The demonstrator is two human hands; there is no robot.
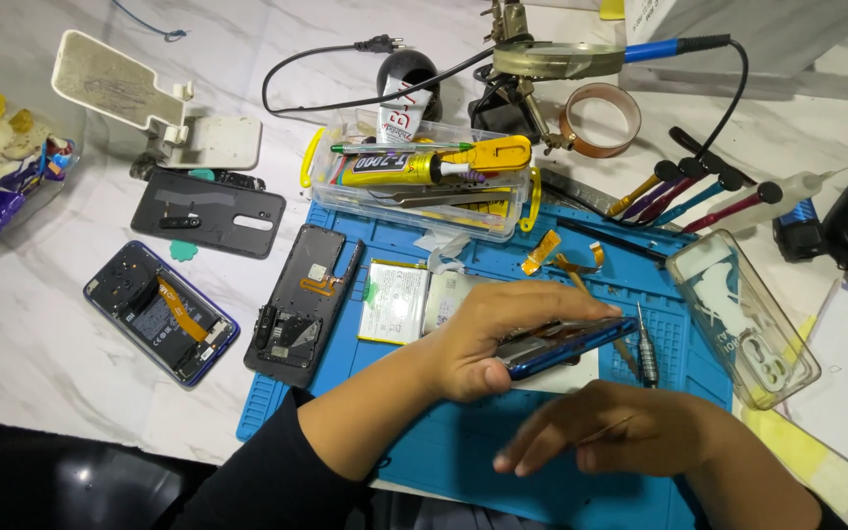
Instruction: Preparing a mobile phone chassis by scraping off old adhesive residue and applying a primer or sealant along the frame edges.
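My left hand (488, 339) grips a blue smartphone (566, 345) edge-on above the blue work mat (424, 461), thumb on its near edge and fingers over the top. My right hand (610, 432) hovers just below it, palm down, fingers spread toward the left, with a thin stick-like tool between the fingers; I cannot tell how firmly it is held. A phone battery (399, 299) lies on the mat just beyond my left hand. A small screwdriver (646, 348) rests right of the phone.
An opened phone body (161, 312), a black mid-frame (301, 304) and a dark back cover (208, 213) lie left. A clear box with a glue tube (414, 172) stands at the mat's far edge. Clear case (743, 319), screwdrivers (689, 191) and tape roll (599, 118) sit right.
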